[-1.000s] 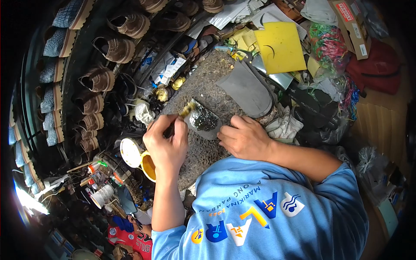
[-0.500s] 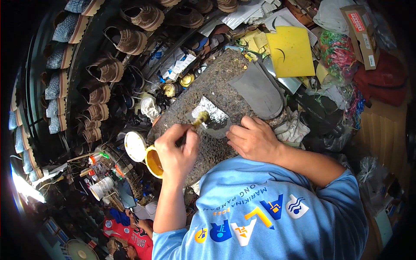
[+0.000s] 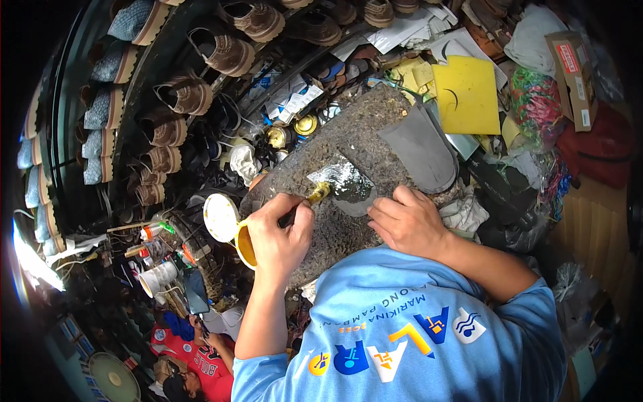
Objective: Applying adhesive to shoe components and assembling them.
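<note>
My left hand point(image 3: 280, 231) is closed around the handle of a brush point(image 3: 320, 192), its yellowish, glue-caked head resting at the left edge of a grey sole-shaped piece point(image 3: 356, 207). Wet, shiny coating covers much of that piece's upper face. Curled fingers of my right hand point(image 3: 412, 221) press on the piece's right edge; the fingertips are partly hidden. Just left of my left hand stands a yellow tub point(image 3: 245, 249) with its white lid point(image 3: 220, 218) flipped back. Further right, a stack of grey sole-shaped sheets point(image 3: 426, 157) lies on the rough, crusted work surface point(image 3: 335, 238).
Brown shoes point(image 3: 226, 52) line racks at the upper left. Small tins point(image 3: 306, 125) sit beyond the work surface, beside a white cloth point(image 3: 242, 163). A yellow sheet point(image 3: 467, 95) and bagged coloured cords point(image 3: 536, 100) lie far right. Another person in red point(image 3: 201, 362) is at lower left.
The whole view has shifted, so the scene sits a little lower and further right. The brush has moved to the left edge of the grey piece. Both hands keep their hold.
</note>
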`<state>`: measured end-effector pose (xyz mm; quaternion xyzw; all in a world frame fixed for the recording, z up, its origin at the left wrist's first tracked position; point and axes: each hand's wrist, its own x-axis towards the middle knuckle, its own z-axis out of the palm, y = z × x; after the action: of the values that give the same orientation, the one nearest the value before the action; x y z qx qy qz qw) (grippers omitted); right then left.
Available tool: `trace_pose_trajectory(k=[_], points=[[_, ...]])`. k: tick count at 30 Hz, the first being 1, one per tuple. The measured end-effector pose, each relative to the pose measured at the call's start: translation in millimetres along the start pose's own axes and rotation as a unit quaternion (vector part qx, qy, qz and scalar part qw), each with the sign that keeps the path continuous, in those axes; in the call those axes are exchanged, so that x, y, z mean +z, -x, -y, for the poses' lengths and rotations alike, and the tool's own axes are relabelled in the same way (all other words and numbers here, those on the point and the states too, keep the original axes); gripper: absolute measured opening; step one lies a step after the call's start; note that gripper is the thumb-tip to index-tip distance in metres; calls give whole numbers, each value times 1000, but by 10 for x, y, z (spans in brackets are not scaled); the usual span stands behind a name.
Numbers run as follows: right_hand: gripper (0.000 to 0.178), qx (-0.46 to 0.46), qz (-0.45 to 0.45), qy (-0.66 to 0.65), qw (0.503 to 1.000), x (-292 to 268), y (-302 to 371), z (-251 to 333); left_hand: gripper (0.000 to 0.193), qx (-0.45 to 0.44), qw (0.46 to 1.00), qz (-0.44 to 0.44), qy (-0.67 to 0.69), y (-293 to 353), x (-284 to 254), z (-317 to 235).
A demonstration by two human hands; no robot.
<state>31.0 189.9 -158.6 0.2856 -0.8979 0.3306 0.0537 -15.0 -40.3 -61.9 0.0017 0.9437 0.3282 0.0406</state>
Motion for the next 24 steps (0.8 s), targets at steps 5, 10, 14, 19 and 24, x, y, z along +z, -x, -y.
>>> trace_pose_trajectory(k=[5, 10, 14, 19, 24], points=[[21, 19, 6, -11, 1000, -4, -11, 30, 9, 62, 994, -81, -41, -129, 1, 223], [22, 28, 12, -11, 999, -22, -16, 39, 11, 75, 997, 16, -19, 7, -26, -60], [21, 24, 12, -11, 1000, -11, -23, 41, 10, 62, 998, 0, -22, 78, 111, 63], [21, 25, 8, -2, 1000, -5, -8, 42, 7, 84, 995, -21, 53, 164, 103, -94], [21, 27, 15, 6, 1000, -27, -12, 71, 10, 86, 994, 61, 31, 273, 204, -59]])
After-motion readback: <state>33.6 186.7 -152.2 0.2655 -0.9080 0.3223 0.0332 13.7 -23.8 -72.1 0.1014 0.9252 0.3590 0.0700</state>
